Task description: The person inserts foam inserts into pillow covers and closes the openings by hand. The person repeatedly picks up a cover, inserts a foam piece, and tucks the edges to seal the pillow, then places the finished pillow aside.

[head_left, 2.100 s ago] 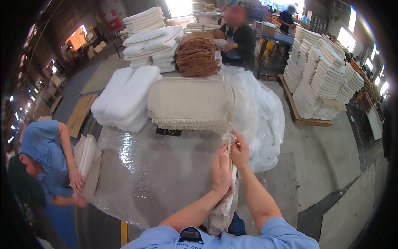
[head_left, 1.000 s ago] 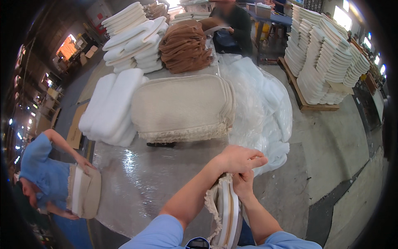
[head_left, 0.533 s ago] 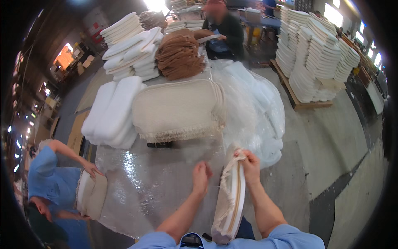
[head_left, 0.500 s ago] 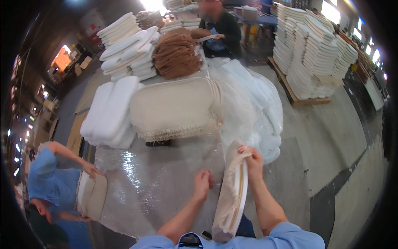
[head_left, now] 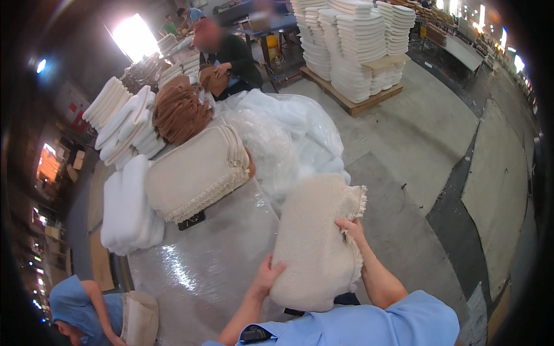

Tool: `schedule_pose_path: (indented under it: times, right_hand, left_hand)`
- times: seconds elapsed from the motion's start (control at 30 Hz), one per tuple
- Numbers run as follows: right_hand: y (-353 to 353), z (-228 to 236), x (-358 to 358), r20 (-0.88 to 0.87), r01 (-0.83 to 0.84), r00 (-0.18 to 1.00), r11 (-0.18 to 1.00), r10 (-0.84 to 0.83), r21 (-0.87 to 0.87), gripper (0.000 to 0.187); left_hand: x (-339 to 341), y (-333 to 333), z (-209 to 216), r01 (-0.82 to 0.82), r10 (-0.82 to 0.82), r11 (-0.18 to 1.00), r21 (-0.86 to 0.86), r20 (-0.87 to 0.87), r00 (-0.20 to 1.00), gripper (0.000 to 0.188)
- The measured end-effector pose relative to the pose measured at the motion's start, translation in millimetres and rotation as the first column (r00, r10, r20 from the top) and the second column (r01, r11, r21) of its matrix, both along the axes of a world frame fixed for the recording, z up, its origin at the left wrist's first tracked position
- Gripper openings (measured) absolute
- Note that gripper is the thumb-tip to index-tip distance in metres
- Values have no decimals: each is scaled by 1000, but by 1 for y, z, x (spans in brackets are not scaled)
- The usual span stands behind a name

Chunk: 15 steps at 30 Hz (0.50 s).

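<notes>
Upright in front of me is a cream fringed cushion [head_left: 314,242], its broad woven face showing and its fringe along the right side. My left hand [head_left: 268,275] grips its lower left edge, thumb on the face and the other fingers partly hidden. On the fringed right edge, my right hand [head_left: 352,232] is closed round the fabric. Beyond the cushion, a stack of cream fringed covers [head_left: 193,170] lies on the plastic-wrapped table [head_left: 225,248]. A clear plastic bag [head_left: 288,132] holding white padding sits just past the cushion's top.
White pads [head_left: 130,205] and brown covers [head_left: 182,112] are piled on the table. A co-worker in a cap [head_left: 234,60] handles brown fabric at the far end; another in blue [head_left: 81,308] holds a cream cushion at left. Stacked white pads [head_left: 358,52] stand on a wooden pallet [head_left: 352,101].
My left hand has gone from free to gripping the cushion. The cushion has turned from its zipped edge to its broad face. My view has swung right.
</notes>
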State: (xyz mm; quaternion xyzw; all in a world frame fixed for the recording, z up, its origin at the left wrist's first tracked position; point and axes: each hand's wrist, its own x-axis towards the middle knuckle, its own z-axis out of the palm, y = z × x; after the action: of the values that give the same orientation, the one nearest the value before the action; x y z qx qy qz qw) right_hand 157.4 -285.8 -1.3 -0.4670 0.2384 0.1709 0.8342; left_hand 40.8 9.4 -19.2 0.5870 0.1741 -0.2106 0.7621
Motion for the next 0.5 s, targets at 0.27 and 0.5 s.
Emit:
schedule_pose_path:
  times: [0.27, 0.5]
  right_hand:
    - [56, -17, -66, 11, -190, 982, 972, 190, 137, 91]
    - [24, -60, -29, 258, -19, 938, 780, 230, -626, 69]
  left_hand:
    - [-26, 115, 102, 121, -134, 879, 460, -4, 991, 81]
    - [-92, 132, 18, 130, -128, 485, 865, -77, 989, 77]
